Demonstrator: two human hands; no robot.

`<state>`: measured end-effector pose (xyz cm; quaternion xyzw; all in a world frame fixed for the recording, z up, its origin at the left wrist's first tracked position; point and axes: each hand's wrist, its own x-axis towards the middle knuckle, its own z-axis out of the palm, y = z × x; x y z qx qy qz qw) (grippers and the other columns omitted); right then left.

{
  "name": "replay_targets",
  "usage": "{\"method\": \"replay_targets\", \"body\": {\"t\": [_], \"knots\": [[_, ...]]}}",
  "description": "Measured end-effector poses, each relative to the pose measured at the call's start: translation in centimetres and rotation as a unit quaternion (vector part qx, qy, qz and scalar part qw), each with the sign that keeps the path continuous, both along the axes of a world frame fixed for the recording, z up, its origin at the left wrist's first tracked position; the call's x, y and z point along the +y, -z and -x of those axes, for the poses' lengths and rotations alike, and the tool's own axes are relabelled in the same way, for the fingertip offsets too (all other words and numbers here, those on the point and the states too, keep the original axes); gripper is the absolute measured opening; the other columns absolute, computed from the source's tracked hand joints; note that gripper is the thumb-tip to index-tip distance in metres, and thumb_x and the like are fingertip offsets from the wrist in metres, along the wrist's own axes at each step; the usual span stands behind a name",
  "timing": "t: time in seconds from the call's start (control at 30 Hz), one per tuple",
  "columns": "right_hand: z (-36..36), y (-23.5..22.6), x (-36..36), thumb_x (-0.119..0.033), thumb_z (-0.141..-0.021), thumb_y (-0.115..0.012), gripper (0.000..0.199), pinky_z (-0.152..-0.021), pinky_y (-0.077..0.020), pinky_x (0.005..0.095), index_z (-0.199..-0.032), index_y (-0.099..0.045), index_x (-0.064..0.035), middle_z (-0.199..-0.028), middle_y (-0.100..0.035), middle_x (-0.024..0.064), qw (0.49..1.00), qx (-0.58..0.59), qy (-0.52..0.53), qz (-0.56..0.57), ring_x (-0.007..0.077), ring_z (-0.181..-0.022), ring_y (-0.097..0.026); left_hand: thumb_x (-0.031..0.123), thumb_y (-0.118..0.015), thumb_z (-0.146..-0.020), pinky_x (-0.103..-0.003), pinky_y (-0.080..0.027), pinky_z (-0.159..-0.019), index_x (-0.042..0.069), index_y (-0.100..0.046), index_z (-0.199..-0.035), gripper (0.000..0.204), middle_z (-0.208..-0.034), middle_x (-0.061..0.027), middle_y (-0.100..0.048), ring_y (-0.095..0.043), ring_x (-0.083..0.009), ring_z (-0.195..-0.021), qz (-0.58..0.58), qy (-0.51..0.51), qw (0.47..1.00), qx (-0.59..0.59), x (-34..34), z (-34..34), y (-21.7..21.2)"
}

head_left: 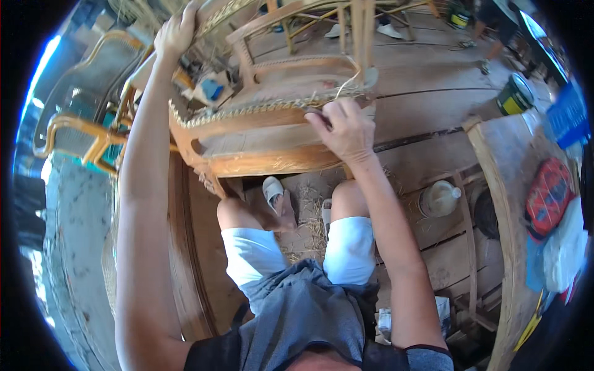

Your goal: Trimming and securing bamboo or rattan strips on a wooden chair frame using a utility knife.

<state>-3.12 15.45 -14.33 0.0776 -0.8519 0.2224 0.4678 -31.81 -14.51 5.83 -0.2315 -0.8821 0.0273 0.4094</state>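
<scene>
A wooden chair frame [266,133] with a woven cane border along its seat edge lies tilted in front of me. My left hand [176,29] grips the frame's upper back part at the top left. At the front seat rail, my right hand [346,127] presses a small dark tool against the woven edging. A loose cane strand [349,80] curls up just above that hand. My knees in white shorts sit below the frame.
A yellow-rimmed woven chair [86,133] stands at the left. A pale jug [438,198] rests on the plank floor to my right, a green can [515,96] farther right. A wooden bench edge [495,204] holds a red bag [547,195] and cloths. Straw litters the floor.
</scene>
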Motion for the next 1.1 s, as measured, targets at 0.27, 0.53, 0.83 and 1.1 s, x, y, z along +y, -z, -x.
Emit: {"method": "replay_targets", "body": {"t": [0.27, 0.53, 0.83, 1.1], "knots": [[1.5, 0.6, 0.9, -0.049, -0.087, -0.068, 0.041, -0.052, -0.0494, 0.0362, -0.073, -0.054, -0.0135, -0.069, -0.055, 0.0052, 0.992, 0.09, 0.003, -0.087, 0.0239, -0.062, -0.062, 0.054, -0.028, -0.099, -0.052, -0.046, -0.084, 0.005, -0.068, -0.081, 0.066, -0.082, -0.0272, -0.066, -0.064, -0.0447, -0.088, -0.125, -0.04, 0.987, -0.091, 1.8, -4.6, -0.5], [-1.8, -2.3, -5.3, -0.044, -0.1, -0.053, 0.043, -0.053, -0.0501, 0.0451, -0.088, -0.059, -0.003, -0.065, -0.063, 0.0192, 0.863, -0.362, -0.088, 0.342, 0.0354, -0.059, -0.066, 0.053, -0.029, -0.098, -0.051, -0.047, -0.083, 0.007, -0.068, -0.076, 0.064, -0.082, -0.0243, -0.068, -0.065, -0.0453, -0.088, -0.136, -0.023, 0.988, -0.066, 1.7, -4.5, 0.0], [-4.0, -2.3, -5.8, -0.042, -0.092, -0.063, 0.039, -0.055, -0.0454, 0.0423, -0.074, -0.066, -0.0075, -0.059, -0.054, 0.0141, 0.974, -0.124, -0.083, 0.168, 0.0333, -0.059, -0.059, 0.028, -0.036, -0.099, -0.053, -0.05, -0.08, 0.029, -0.046, -0.138, 0.04, -0.101, -0.024, -0.065, -0.063, -0.0462, -0.094, 0.039, -0.023, 0.999, 0.021, -0.4, -0.8, 1.2], [-12.1, 0.4, -1.9, -0.03, -0.095, -0.06, 0.031, -0.055, -0.0471, 0.0366, -0.075, -0.064, -0.0066, -0.064, -0.061, 0.0091, 0.953, -0.147, -0.096, 0.248, 0.026, -0.057, -0.06, 0.047, -0.031, -0.1, -0.052, -0.048, -0.082, 0.022, -0.064, -0.115, 0.044, -0.096, -0.0235, -0.069, -0.064, -0.0449, -0.093, -0.103, -0.007, 0.99, -0.098, 1.3, -10.2, 0.0]]}}
